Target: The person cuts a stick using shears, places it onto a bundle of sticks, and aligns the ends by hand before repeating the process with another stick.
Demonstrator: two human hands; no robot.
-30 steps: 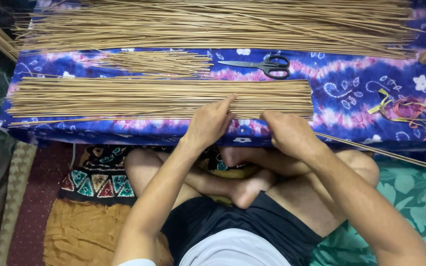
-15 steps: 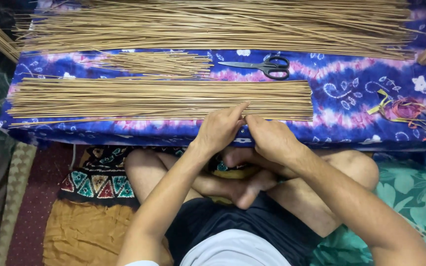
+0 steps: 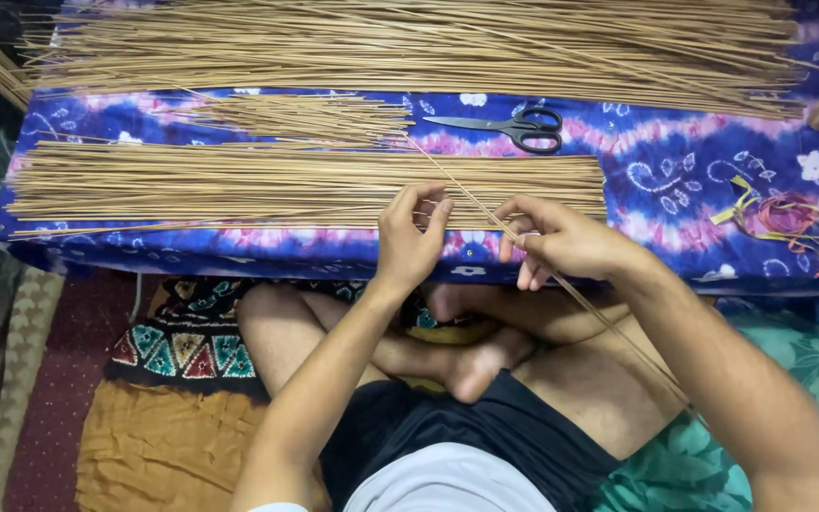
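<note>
Blue and purple tie-dye cloth (image 3: 684, 171) covers the low table the person sits cross-legged at, with patterned mats on the floor below.

At the left lies the near bundle of sticks (image 3: 239, 185), evened up along the table's near edge; a smaller loose bundle (image 3: 305, 116) sits just beyond it, and a big heap of sticks (image 3: 409, 47) runs along the far side. So: three lots of sticks, too many in each to count.

The left hand (image 3: 409, 237) hovers at the near bundle's right end, fingers curled but apart, clamped on nothing I can make out. One pair of black scissors (image 3: 514, 126) lies between the bundles. The right hand (image 3: 561, 242) pinches a single thin stick (image 3: 485, 204), which slants from the small bundle down across the person's lap. One tangle of coloured strings (image 3: 779, 216) lies far right.

As I judge it, the long stick could snap if bent, or its far tip could drag through the small bundle and scatter it.
</note>
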